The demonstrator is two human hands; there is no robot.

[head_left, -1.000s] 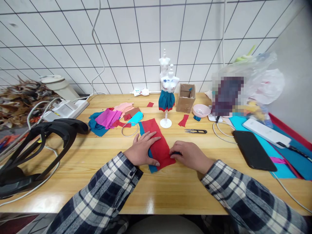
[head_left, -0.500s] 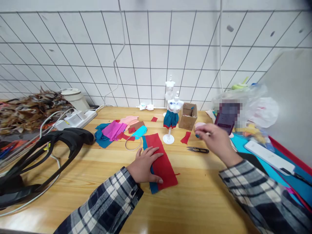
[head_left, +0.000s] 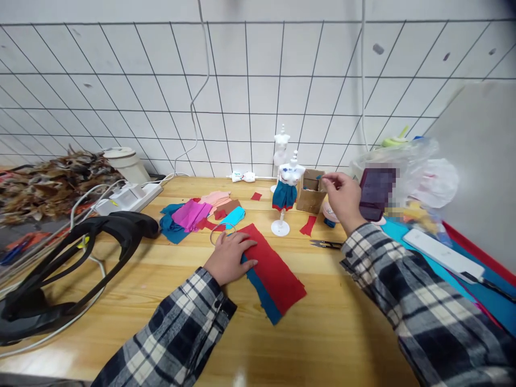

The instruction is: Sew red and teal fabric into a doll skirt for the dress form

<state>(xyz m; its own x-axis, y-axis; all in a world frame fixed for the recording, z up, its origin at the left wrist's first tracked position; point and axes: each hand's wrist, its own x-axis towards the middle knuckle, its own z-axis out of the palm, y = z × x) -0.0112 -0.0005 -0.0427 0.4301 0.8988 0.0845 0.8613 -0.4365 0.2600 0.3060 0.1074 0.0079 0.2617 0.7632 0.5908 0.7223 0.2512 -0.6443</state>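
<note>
A red cloth [head_left: 276, 269] lies over a blue cloth [head_left: 262, 298], slanting across the table. My left hand [head_left: 229, 258] rests at their upper left end with its fingers spread, touching the edge and a thin hoop [head_left: 215, 232]. At the rim of a small cardboard box [head_left: 309, 203] is my right hand [head_left: 343, 198], thumb and fingertips pinched together; whatever they hold is too small to make out. Thread snips [head_left: 322, 244] lie partly under the right sleeve. A small white dress form [head_left: 292, 175] beside the box wears a blue skirt [head_left: 284, 195] with a red hem.
Coloured fabric scraps [head_left: 191, 216] are heaped at left, near a black headset-like frame [head_left: 116, 242] and a power strip [head_left: 141, 196]. A second dress form [head_left: 281, 142] stands behind. Right are a round pink container [head_left: 330, 212], a phone [head_left: 377, 193] and a white bar-shaped object [head_left: 443, 252].
My right hand has moved up and away from me to the box rim. My left hand has slid slightly left, and the red and blue cloths have turned, their near end swinging right.
</note>
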